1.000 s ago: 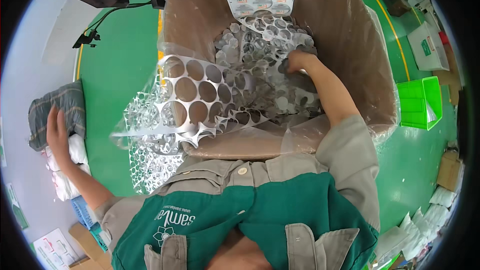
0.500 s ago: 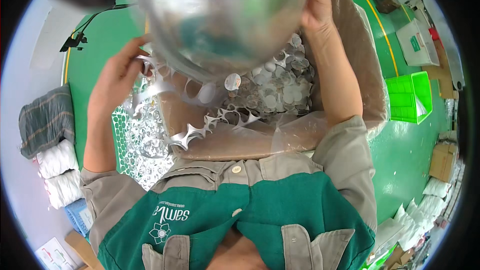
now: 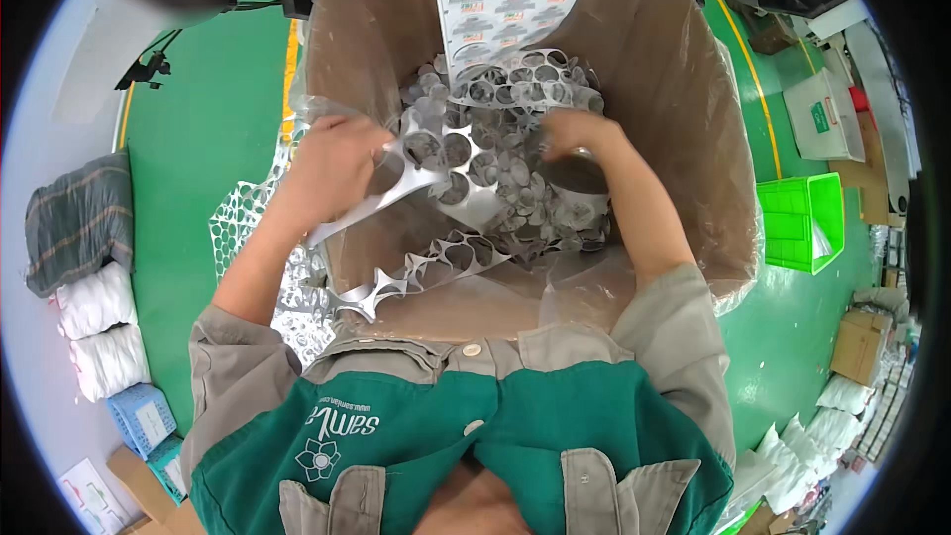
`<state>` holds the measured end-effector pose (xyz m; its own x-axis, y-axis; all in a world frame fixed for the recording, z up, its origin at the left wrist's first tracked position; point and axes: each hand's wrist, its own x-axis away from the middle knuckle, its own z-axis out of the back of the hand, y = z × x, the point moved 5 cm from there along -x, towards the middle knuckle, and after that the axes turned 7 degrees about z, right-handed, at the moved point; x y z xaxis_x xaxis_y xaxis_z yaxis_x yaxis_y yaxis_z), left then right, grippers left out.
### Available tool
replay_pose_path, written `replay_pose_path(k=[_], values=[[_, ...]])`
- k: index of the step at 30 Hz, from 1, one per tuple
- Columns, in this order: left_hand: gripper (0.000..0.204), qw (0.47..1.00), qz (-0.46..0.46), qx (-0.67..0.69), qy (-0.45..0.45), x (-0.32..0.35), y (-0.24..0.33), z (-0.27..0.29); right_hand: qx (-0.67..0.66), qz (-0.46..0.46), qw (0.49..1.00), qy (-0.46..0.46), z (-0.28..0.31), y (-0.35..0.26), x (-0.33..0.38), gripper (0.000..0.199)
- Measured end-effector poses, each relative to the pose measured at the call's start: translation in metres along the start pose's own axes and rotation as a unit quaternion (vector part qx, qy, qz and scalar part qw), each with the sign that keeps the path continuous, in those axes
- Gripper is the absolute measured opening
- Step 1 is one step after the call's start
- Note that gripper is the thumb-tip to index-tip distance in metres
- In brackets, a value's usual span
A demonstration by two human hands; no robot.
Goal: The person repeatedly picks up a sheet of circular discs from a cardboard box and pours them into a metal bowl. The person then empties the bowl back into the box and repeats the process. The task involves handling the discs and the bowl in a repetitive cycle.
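At centre-left, the left hand (image 3: 342, 166) grips a perforated sheet (image 3: 419, 180), seemingly to steady it over the box (image 3: 684, 109), while the right hand (image 3: 580, 134) curls at upper centre, its hold unclear.

Loose clear discs (image 3: 520, 178) and hole-punched sheeting (image 3: 468, 208) are held in the plastic-lined brown carton (image 3: 684, 119), beneath and between the left hand (image 3: 339, 160) and the right hand (image 3: 582, 134), while a bright green crate (image 3: 786, 223) is carried by the green floor (image 3: 188, 139), well to the right of the right hand.
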<state>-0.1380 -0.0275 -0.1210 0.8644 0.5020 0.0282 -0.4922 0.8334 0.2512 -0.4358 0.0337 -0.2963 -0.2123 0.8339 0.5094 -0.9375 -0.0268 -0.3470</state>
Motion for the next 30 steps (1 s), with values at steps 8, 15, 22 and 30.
replay_pose_path(k=[8,15,22,30], values=[[0.017,0.998,0.008,0.0,0.056,0.006,0.003,0.002,-0.766,0.428,0.427,0.22,0.125,-0.031,0.06,0.061],[0.017,0.997,-0.012,0.04,0.059,-0.012,0.007,0.002,0.052,-0.219,0.964,0.143,-0.115,0.116,-0.008,0.058],[0.024,0.996,0.02,0.076,0.032,-0.009,0.003,0.003,-0.016,-0.033,0.976,0.215,0.028,0.023,0.019,0.06],[0.045,0.79,0.2,0.574,0.08,0.008,0.009,0.073,-0.732,0.477,0.482,0.067,0.14,-0.084,0.09,0.055]])
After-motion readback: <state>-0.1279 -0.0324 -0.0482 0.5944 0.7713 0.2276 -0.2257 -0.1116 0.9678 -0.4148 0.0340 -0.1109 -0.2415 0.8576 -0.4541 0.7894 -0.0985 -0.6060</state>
